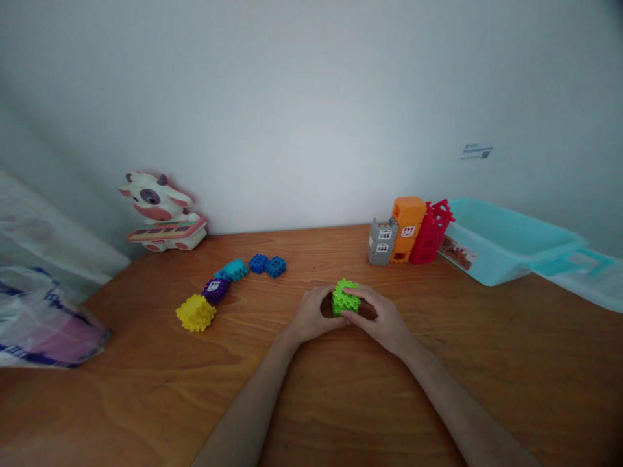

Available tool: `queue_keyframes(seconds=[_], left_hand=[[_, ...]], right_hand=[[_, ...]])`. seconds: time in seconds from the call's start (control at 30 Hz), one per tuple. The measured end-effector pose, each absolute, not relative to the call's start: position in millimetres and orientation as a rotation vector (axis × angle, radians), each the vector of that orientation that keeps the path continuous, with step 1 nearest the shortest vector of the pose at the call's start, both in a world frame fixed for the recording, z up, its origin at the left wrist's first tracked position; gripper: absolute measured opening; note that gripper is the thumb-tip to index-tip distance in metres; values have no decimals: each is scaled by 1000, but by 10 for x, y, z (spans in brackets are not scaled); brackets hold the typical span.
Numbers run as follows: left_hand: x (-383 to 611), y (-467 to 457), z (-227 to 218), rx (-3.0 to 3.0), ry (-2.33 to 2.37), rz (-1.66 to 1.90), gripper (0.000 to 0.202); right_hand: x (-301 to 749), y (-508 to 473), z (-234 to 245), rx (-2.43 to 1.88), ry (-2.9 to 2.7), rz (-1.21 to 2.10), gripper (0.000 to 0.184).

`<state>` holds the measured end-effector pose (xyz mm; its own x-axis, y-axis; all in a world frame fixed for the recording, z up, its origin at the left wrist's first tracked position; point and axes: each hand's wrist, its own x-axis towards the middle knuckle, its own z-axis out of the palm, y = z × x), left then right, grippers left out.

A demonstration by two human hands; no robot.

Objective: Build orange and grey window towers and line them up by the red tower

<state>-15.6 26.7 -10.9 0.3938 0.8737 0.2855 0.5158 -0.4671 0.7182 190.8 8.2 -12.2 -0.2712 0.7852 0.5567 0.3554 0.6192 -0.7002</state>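
Note:
Between my two hands, low over the wooden table, is a bright green building block with toothed edges. My left hand curls around its left and near side, fingers closed on it. From the right, my right hand grips it too, with a finger across its upper face and the thumb at its near lower edge. Some of the left fingertips are hidden behind the block. To the left lie a yellow block piece, a purple block with a white window, a light blue piece and dark blue blocks.
A grey tower, an orange tower and a red tower stand together by the wall. Right of them is a light blue bin. A cow toy sits at the back left, a plastic bag at the left edge.

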Motion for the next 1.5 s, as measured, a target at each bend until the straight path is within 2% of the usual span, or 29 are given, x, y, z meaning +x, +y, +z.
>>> queue_keyframes(seconds=[0.57, 0.73, 0.93, 1.07, 1.2, 1.4, 1.5], left_hand=[[-147, 278, -31, 2108, 1097, 886, 55], [-135, 259, -15, 2068, 1090, 881, 54], [-127, 252, -38, 2011, 1202, 891, 62], [-128, 260, -82, 2008, 1187, 896, 58], [-134, 269, -119, 2114, 1215, 893, 64], [-177, 304, -158, 2157, 1193, 908, 56], [-191, 278, -136, 2156, 1169, 904, 69]], right_hand=[[2008, 98, -101, -949, -1950, 521, 52], [1994, 89, -88, -990, -1907, 508, 49], [2041, 90, -41, -1071, -1839, 446, 47], [2177, 107, -2, -1122, -1868, 376, 45], [2319, 121, 25, -1160, -1923, 414, 43], [2474, 140, 23, -1218, -1934, 429, 42], [2466, 147, -4, -1249, -1975, 399, 40]])
